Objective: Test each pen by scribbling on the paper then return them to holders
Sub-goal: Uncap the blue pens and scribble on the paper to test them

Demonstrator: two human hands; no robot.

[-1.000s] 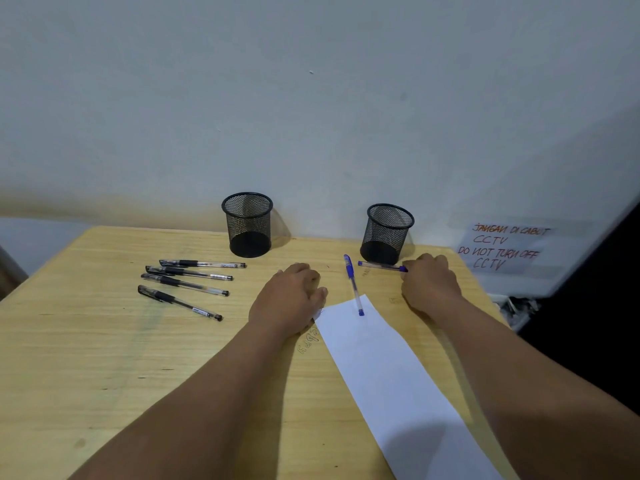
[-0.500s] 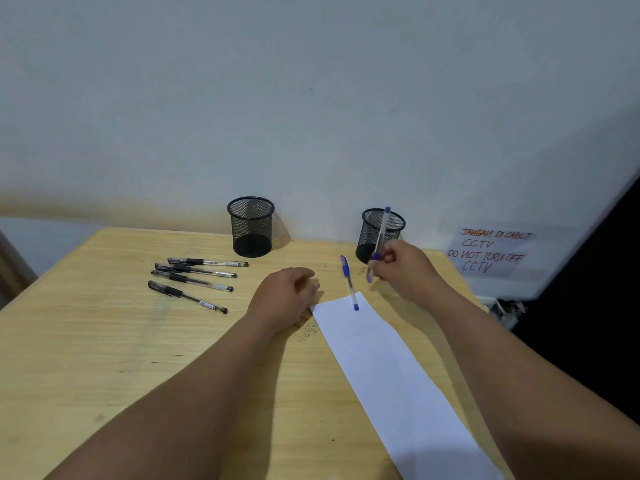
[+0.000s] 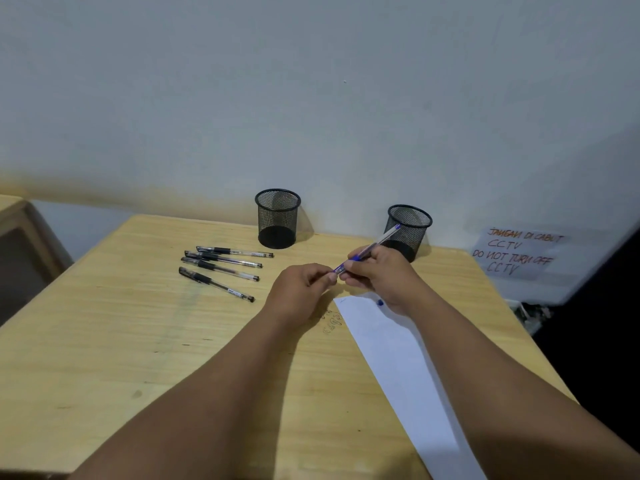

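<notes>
Hands meet above the table (image 3: 138, 341): the right hand (image 3: 384, 275) grips a blue pen (image 3: 372, 247) by its barrel, and the left hand (image 3: 301, 289) pinches the pen's near end. The pen slants up and far-right toward the right holder (image 3: 410, 230). The paper (image 3: 398, 358) lies below the right wrist. Four black pens (image 3: 221, 268) lie at left, near the left holder (image 3: 277, 218).

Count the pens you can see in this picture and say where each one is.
6. Four black pens lie in a row on the table's left. One blue pen is held between both hands. Another blue pen's tip peeks from under the right hand, mostly hidden.
</notes>
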